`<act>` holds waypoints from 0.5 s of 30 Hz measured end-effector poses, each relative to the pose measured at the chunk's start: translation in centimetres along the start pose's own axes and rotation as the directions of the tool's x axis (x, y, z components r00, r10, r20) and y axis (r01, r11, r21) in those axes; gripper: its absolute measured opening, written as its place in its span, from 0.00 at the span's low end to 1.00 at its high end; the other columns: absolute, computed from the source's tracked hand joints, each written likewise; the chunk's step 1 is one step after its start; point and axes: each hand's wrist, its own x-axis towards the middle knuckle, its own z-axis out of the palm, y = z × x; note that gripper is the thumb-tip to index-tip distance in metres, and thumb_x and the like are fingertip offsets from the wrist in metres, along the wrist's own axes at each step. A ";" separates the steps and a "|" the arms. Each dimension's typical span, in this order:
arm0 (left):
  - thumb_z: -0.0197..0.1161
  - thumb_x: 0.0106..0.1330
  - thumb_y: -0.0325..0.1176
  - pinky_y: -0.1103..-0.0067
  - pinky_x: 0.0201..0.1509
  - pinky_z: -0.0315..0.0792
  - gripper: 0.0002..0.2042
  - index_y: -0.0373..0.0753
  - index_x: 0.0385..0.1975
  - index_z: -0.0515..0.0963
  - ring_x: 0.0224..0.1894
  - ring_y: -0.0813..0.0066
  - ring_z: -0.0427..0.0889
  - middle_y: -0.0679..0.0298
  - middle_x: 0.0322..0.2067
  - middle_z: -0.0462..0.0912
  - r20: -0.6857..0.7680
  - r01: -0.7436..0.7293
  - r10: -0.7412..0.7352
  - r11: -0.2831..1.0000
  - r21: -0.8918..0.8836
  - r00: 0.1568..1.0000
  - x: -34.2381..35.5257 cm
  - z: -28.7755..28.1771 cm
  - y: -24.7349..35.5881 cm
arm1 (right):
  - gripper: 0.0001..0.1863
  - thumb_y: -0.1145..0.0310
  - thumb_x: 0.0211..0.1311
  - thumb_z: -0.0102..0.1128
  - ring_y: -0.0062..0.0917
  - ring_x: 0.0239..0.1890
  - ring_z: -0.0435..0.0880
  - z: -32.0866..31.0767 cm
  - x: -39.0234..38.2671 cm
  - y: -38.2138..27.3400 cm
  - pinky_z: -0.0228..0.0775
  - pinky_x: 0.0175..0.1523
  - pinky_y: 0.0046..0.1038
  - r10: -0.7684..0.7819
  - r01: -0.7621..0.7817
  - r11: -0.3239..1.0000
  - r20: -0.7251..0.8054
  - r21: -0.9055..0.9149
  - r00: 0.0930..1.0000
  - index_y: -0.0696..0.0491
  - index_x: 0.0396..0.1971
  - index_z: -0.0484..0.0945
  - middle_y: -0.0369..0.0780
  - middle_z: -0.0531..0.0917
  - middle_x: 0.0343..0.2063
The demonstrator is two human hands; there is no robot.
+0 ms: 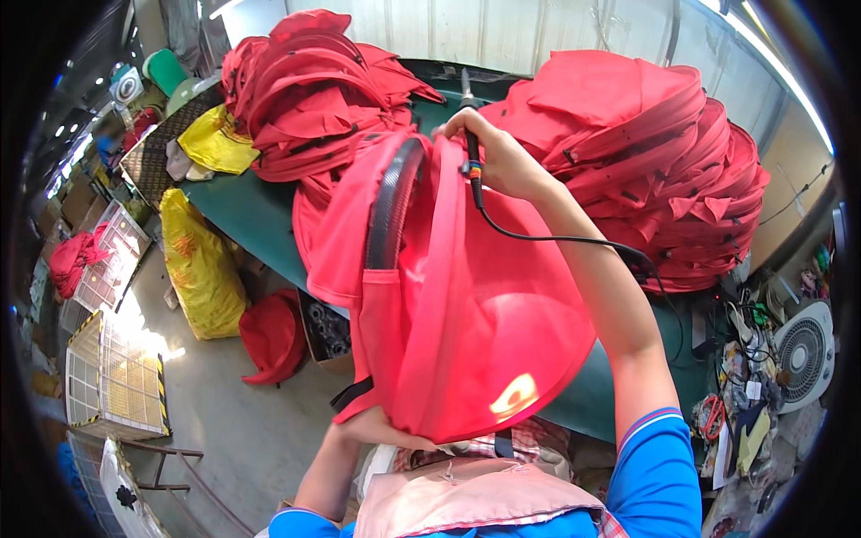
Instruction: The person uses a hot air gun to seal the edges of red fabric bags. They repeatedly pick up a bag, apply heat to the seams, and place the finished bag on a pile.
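Note:
A red fabric shell (520,305) with curved seams and a black woven strip (395,202) stands upright in front of me, over the near edge of the green table (269,220). My left hand (387,429) grips its bottom edge from below, close to a short black strap (352,393). In my right hand (507,161), at the shell's top edge, is a soldering iron (473,143) with a black handle. Its metal tip points up and away from the fabric, and its cable runs back along my right forearm. The right fingertips are partly hidden behind the shell's top.
Tall piles of similar red pieces (628,152) stand right and left at the back of the table. Yellow bags (202,269) and an open box (325,332) of dark parts are at the left. A white fan (803,357) sits among tangled cables at the right.

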 end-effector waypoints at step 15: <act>0.50 0.78 0.45 0.63 0.71 0.65 0.29 0.40 0.73 0.55 0.68 0.61 0.69 0.53 0.68 0.67 -0.620 -0.434 -0.150 0.588 -0.682 0.770 14.9 6.8 -4.0 | 0.22 0.82 0.54 0.69 0.37 0.43 0.83 -0.6 -4.2 -10.3 0.74 0.47 0.29 -0.501 0.265 0.843 -0.502 -0.468 0.705 0.53 0.49 0.75 0.44 0.83 0.49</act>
